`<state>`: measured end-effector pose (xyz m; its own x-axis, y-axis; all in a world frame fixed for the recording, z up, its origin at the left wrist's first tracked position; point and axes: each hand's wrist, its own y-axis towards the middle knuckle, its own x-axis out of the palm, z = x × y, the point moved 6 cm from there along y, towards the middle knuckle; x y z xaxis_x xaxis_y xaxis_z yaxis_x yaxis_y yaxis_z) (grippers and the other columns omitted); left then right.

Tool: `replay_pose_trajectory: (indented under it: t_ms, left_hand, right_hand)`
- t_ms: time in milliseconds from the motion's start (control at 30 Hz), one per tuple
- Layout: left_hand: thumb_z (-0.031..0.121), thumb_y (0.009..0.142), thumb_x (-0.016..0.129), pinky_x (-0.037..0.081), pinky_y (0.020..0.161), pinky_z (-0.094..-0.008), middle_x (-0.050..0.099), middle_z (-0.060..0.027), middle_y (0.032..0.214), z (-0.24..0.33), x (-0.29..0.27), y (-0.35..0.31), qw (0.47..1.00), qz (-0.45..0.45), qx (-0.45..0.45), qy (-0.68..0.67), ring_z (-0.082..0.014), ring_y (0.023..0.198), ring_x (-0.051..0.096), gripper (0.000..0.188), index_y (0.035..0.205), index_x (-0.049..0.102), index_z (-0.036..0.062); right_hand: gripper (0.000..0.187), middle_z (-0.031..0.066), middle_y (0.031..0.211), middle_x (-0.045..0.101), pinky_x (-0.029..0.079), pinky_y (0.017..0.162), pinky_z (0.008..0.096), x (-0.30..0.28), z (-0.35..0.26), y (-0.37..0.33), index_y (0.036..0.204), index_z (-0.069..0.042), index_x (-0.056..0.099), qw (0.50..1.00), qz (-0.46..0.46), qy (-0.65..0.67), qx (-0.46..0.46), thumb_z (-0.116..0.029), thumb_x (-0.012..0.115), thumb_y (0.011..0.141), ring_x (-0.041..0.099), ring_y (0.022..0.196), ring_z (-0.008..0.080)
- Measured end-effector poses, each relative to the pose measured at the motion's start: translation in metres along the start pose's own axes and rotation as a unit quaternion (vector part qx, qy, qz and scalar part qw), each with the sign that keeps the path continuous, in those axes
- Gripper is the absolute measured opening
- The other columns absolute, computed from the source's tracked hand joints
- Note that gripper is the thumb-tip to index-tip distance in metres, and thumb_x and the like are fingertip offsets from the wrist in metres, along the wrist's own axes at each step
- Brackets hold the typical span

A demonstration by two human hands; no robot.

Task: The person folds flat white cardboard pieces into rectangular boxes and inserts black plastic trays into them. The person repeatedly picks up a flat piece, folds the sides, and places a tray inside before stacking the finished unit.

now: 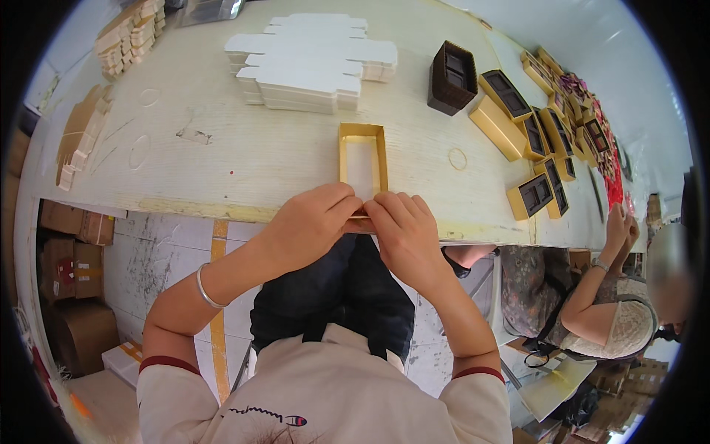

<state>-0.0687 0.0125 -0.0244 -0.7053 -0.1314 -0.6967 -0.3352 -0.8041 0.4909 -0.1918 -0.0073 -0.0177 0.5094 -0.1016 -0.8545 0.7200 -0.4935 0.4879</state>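
Pinching a gold box [362,133] at its near end, left hand [314,218] against right hand [405,233], white carton blanks [310,59] beyond it.

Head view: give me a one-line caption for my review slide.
Left hand and right hand meet at the near end of a gold box, a stack of white cardboard blanks beyond.

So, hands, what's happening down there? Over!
Left hand, right hand: together at near end of gold box, exact grip hidden. Box open-topped, on table. White cardboard stack farther back, not blocking.
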Motion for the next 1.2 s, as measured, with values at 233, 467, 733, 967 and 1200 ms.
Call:
replay_pose_trajectory:
  t_ms: [233, 467, 733, 967, 1200]
  left_hand:
    - [0.013, 0.08, 0.07, 0.049, 0.066, -0.039, 0.06, -0.0139, 0.083, -0.005, 0.004, 0.019, 0.983, -0.148, -0.106, 0.032, -0.0323, 0.074, 0.06, 0.015, 0.084, 0.063, -0.0005]
    - [0.016, 0.081, 0.071, 0.047, 0.065, -0.0392, 0.06, -0.0138, 0.078, 0.001, 0.001, 0.03, 0.952, -0.225, -0.206, 0.007, -0.0325, 0.073, 0.059, 0.017, 0.078, 0.064, 0.0004]
    - [0.015, 0.081, 0.07, 0.048, 0.064, -0.0365, 0.059, -0.0122, 0.08, 0.006, 0.004, 0.015, 0.982, -0.118, -0.139, 0.043, -0.0317, 0.073, 0.06, 0.015, 0.082, 0.063, 0.002]
    - [0.019, 0.072, 0.078, 0.049, 0.081, -0.0387, 0.054, -0.0106, 0.117, 0.033, -0.029, 0.034, 0.959, -0.211, -0.149, 0.121, -0.0297, 0.092, 0.061, 0.056, 0.122, 0.055, 0.0098]
    - [0.013, 0.063, 0.083, 0.036, 0.105, -0.0388, 0.048, -0.0115, 0.136, -0.04, -0.048, 0.061, 0.97, -0.211, -0.002, 0.122, -0.031, 0.122, 0.045, 0.085, 0.138, 0.044, 0.0107]
  right_hand:
    - [0.01, 0.0107, 0.081, 0.057, 0.047, 0.064, 0.0392, 0.001, 0.021, 0.018, 0.09, -0.003, 0.063, 0.971, -0.178, 0.143, 0.068, -0.007, 0.064, 0.08, 0.06, 0.075, 0.0324]
    - [0.011, 0.0096, 0.08, 0.057, 0.047, 0.066, 0.0399, -0.002, 0.026, 0.017, 0.087, -0.004, 0.063, 0.967, -0.162, 0.198, 0.009, -0.012, 0.066, 0.082, 0.058, 0.079, 0.0317]
    - [0.015, 0.0133, 0.092, 0.058, 0.049, 0.069, 0.0388, -0.008, 0.027, 0.021, 0.091, -0.002, 0.063, 0.953, -0.163, 0.249, 0.051, -0.012, 0.069, 0.081, 0.059, 0.082, 0.0326]
    - [0.021, 0.0126, 0.103, 0.062, 0.049, 0.076, 0.0382, -0.086, 0.132, 0.066, 0.099, -0.002, 0.064, 0.986, 0.154, -0.055, 0.041, -0.009, 0.07, 0.08, 0.059, 0.085, 0.0299]
    - [0.006, 0.0056, 0.079, 0.063, 0.046, 0.074, 0.0371, -0.057, 0.181, 0.089, 0.082, -0.005, 0.067, 0.99, 0.026, -0.127, 0.063, -0.008, 0.069, 0.078, 0.057, 0.082, 0.0269]
